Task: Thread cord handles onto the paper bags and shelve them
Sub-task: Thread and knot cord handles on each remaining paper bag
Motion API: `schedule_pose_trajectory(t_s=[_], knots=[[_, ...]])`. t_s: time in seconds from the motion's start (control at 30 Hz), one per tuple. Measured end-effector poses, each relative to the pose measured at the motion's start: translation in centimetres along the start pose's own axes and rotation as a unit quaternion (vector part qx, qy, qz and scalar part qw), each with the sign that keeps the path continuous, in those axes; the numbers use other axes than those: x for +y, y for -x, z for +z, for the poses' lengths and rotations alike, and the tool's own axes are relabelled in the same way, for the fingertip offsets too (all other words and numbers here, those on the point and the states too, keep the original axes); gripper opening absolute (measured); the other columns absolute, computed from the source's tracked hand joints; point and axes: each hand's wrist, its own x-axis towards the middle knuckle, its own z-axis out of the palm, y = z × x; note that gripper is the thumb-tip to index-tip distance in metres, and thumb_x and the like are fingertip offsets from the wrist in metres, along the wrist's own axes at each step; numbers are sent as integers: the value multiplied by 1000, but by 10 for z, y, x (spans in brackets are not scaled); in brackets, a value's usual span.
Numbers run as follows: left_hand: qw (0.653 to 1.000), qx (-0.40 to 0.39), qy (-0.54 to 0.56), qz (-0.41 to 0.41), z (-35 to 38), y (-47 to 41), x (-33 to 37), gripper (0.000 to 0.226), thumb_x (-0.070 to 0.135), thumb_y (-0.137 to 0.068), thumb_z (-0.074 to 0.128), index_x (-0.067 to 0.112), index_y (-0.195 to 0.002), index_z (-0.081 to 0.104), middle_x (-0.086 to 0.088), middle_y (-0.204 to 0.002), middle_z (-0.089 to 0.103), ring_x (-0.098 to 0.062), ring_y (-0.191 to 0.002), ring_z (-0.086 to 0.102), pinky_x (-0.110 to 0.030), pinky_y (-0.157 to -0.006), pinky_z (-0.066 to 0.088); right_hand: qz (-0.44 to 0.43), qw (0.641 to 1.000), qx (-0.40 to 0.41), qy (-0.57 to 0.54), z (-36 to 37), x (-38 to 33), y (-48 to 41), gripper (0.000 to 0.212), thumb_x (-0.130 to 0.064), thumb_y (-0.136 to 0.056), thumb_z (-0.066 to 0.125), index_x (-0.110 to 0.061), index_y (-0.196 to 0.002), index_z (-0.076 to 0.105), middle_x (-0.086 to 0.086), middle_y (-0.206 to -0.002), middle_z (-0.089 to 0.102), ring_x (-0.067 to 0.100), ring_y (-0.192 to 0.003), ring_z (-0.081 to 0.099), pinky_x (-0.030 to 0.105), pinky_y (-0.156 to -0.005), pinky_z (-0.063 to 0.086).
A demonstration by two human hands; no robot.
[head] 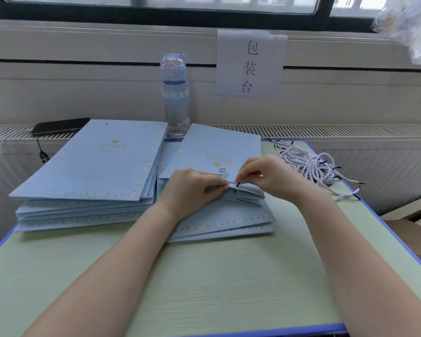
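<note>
Head view, single frame. Step in hand (my reading): feeding the first end of a cord (223,171) through a punched hole (235,191) at the mouth of the top paper bag (219,147) on the right-hand stack. The right hand (265,176) has thumb and forefinger closed together on the cord just behind its black tip (238,184). The left hand (192,188) has its fingers curled onto the bag's raised near edge, lifting that panel clear of the layers below. The tip sits just above the hole, not yet through. To do it well, I would keep the pinch close to the stiff tip so it cannot buckle, hold the panel steady and slightly lifted so the tip passes one layer only, and aim straight down into the hole. The bag lies flat with its long axis running near-to-far; its mouth faces the person (logo reads upside down from here). The held length of cord runs left-to-right, with a small loop between the hands and the tip pointing right and down. Spare cords (309,164) lie heaped at the right edge of the table (204,276); a second stack of bags (95,161) sits to the left, mouths away.
</note>
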Motion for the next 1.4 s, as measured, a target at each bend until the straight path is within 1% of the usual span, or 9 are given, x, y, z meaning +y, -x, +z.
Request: schedule_pose_trajectory(t_s=[0.13, 0.23, 0.4, 0.53, 0.7, 0.9, 1.03, 1.27, 1.4], knots=[[998, 43, 22, -39, -1, -3, 3, 25, 34, -86, 59, 17, -79, 76, 7, -73, 73, -10, -57, 65, -26, -49, 51, 26, 996, 47, -65, -3, 1, 2, 15, 2, -82, 66, -8, -91, 72, -11, -74, 67, -8, -70, 61, 5, -72, 43], [997, 53, 30, -57, -3, -7, 5, 27, 35, -86, 59, 16, -79, 76, 6, -72, 73, -9, -60, 66, -28, -52, 50, 29, 994, 48, -94, -6, -2, 3, 15, 3, -81, 68, -10, -83, 72, -13, -73, 66, -9, -67, 59, 5, -68, 42], [998, 53, -2, -46, -2, -11, 10, 27, 35, -85, 57, 17, -77, 75, 6, -62, 69, -14, -50, 62, -20, -48, 45, 27, 995, 5, -97, -11, 0, 4, 28, 1, -85, 65, -25, -77, 71, -5, -87, 65, 14, -81, 60, 25, -76, 44], [997, 49, -4, -55, -1, -10, 10, 29, 36, -86, 55, 18, -77, 76, 5, -62, 69, -16, -49, 61, -24, -47, 48, 63, 992, 11, -112, -9, 1, 5, 31, -1, -85, 65, -31, -81, 73, -7, -81, 71, 8, -75, 62, 29, -73, 47], [996, 42, 2, -76, -1, -9, 10, 30, 38, -85, 55, 19, -78, 76, 6, -63, 70, -15, -51, 62, -27, -47, 50, 83, 986, 5, -143, -10, 1, 6, 31, 2, -85, 63, -29, -82, 71, -7, -77, 70, 3, -74, 64, 11, -68, 47], [997, 26, 14, -67, -1, -9, 7, 31, 39, -84, 55, 18, -80, 77, 5, -69, 72, -16, -55, 66, -31, -49, 53, 93, 972, 8, -215, -3, 3, 3, 24, 2, -82, 68, -22, -78, 66, -2, -72, 67, 4, -68, 61, 14, -67, 45], [997, 34, 10, -69, 0, -9, 7, 29, 38, -84, 56, 19, -79, 77, 6, -68, 72, -16, -54, 65, -29, -50, 52, 91, 969, 16, -231, -2, 5, 3, 19, 2, -80, 69, -15, -76, 63, 7, -76, 68, 12, -74, 59, 24, -75, 45], [997, 22, 16, -67, -1, -8, 4, 29, 37, -85, 56, 18, -81, 77, 4, -70, 73, -16, -56, 66, -31, -51, 53, 89, 965, 4, -247, -1, 3, 2, 21, 1, -80, 70, -17, -86, 63, 2, -84, 67, 7, -79, 64, 21, -81, 48], [997, 26, 15, -76, 1, -8, 7, 30, 38, -85, 55, 18, -80, 76, 5, -70, 72, -17, -56, 65, -31, -51, 53, 95, 966, 4, -241, -4, 1, 3, 19, -2, -81, 70, -18, -87, 63, 2, -83, 68, 7, -78, 63, 17, -77, 48]])
